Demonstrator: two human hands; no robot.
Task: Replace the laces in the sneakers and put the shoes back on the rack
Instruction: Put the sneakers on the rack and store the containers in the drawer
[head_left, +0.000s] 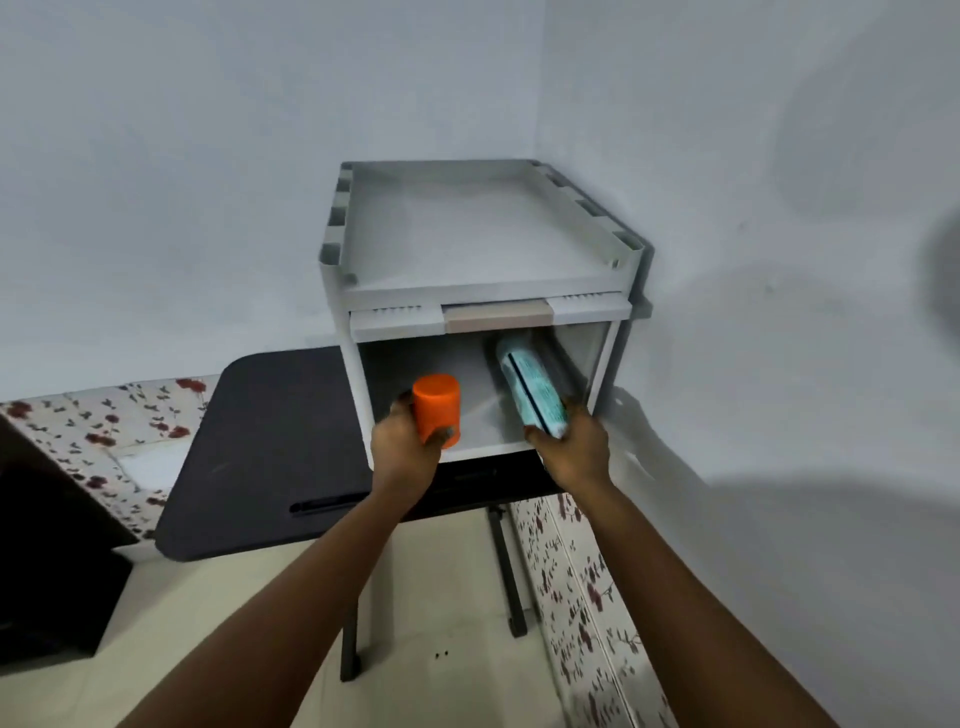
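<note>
At the rack (483, 291) mouth, my left hand (402, 449) grips an orange cup (436, 408), my right hand (574, 444) a pale-blue bottle (530, 387); either could clip the frame and slip.

the pale blue object (532, 393) in the right hand (574, 449) is blurred, so its print cannot be read. the fingers hide its lower end. the left hand (408, 449) covers one side of the orange cylinder (437, 408). the dark furniture (47, 561) is cut by the left edge.

Both arms outstretched; left hand (402, 449), right hand (576, 447) gripping.
</note>
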